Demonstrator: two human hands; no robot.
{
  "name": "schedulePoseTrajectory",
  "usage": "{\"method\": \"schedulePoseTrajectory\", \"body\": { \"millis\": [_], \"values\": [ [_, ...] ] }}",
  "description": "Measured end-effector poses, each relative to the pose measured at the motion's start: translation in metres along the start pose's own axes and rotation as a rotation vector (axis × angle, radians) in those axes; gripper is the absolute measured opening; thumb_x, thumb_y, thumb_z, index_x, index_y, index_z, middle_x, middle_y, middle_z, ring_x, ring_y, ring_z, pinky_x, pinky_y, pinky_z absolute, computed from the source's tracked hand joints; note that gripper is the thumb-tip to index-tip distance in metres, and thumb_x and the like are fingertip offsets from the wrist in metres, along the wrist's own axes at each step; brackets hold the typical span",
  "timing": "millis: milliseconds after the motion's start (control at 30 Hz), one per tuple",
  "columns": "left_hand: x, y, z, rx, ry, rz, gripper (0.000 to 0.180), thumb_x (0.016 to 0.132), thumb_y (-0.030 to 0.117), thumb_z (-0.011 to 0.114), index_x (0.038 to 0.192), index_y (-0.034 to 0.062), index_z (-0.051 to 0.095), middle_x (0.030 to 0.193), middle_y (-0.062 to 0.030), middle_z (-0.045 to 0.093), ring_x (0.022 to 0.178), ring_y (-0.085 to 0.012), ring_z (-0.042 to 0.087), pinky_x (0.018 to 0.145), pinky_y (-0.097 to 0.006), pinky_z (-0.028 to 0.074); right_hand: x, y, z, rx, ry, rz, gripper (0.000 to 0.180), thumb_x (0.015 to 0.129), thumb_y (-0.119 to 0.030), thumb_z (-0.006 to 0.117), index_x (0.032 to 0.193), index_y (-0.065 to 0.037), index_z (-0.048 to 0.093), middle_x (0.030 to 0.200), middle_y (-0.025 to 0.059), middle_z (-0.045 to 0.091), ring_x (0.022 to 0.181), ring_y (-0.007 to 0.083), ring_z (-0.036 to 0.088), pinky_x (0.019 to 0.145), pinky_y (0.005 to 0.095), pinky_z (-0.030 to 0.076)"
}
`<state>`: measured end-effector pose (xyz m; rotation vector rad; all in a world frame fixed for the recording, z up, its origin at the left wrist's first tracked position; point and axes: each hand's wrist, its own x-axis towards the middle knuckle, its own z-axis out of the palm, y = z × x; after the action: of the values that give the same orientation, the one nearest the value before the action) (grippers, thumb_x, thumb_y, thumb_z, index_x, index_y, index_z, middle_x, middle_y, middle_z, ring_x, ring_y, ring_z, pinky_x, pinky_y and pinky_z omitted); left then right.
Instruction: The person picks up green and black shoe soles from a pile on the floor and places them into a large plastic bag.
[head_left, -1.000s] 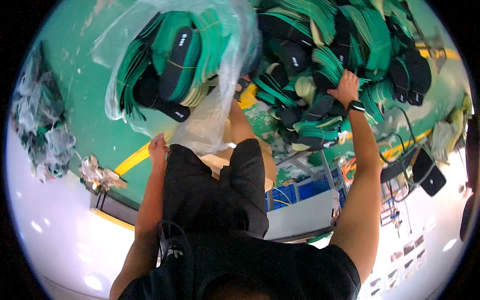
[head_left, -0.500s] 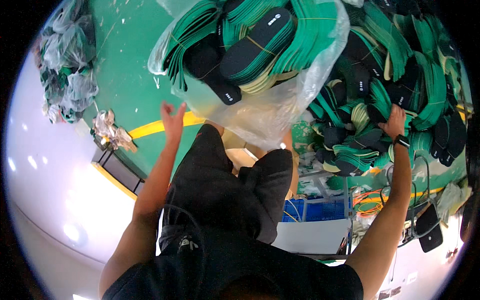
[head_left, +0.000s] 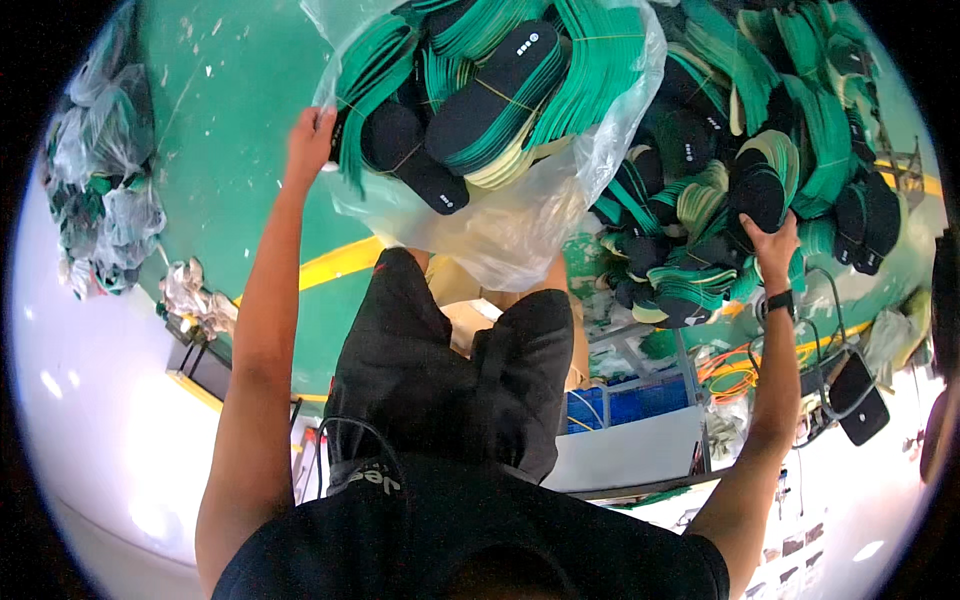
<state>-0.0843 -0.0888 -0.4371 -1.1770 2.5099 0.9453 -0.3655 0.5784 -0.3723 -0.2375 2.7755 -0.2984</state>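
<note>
A clear plastic bag [head_left: 515,220] stands in front of my knees, its mouth spread around banded bundles of black-and-green insoles [head_left: 490,95]. My left hand [head_left: 312,148] is closed at the bag's left rim, fingertips pinching its edge beside a green bundle. To the right, my right hand [head_left: 772,246] grips the near end of an insole bundle [head_left: 762,185], thumb on the black face and fingers at its side. That bundle is at a large heap of similar insoles [head_left: 690,180]; whether it is lifted off the heap, I cannot tell.
Filled plastic bags [head_left: 110,150] lie along the left wall. A yellow line [head_left: 340,262] crosses the green floor [head_left: 235,90]. Near my right side are a blue crate [head_left: 640,398], an orange cable coil [head_left: 732,380] and a metal-framed chair [head_left: 855,400]. A cardboard box [head_left: 470,318] sits between my legs.
My left hand has moved up and left from open air to the bag's rim and closed there. My right hand now grips an insole bundle, its end turned toward me.
</note>
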Motion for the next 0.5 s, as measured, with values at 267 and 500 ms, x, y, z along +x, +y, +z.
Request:
{"method": "schedulePoseTrajectory", "body": {
  "millis": [267,500],
  "values": [
    [-0.006,0.029,-0.072,-0.251,-0.122,-0.032,0.032,0.09,0.032,0.052,0.078,0.0024,0.055,0.064,0.0001,0.05,0.06,-0.009,0.045,0.055,-0.027,0.038,-0.082,-0.241,-0.1,0.865,-0.227,0.087,0.059,0.065,-0.013,0.078,0.116,0.002,0.052,0.106,0.0095,0.06,0.091,0.0182,0.059,0.083,0.0314,0.047],
    [-0.004,0.087,-0.102,-0.481,-0.123,-0.028,0.032,0.093,0.03,0.049,0.073,0.0057,0.055,0.059,0.004,0.044,0.055,-0.0047,0.04,0.05,-0.023,0.033,-0.04,-0.412,0.024,1.464,-0.433,0.11,0.045,0.074,-0.015,0.074,0.112,0.003,0.056,0.106,0.0079,0.063,0.092,0.0157,0.059,0.085,0.0294,0.047]
  ]
}}
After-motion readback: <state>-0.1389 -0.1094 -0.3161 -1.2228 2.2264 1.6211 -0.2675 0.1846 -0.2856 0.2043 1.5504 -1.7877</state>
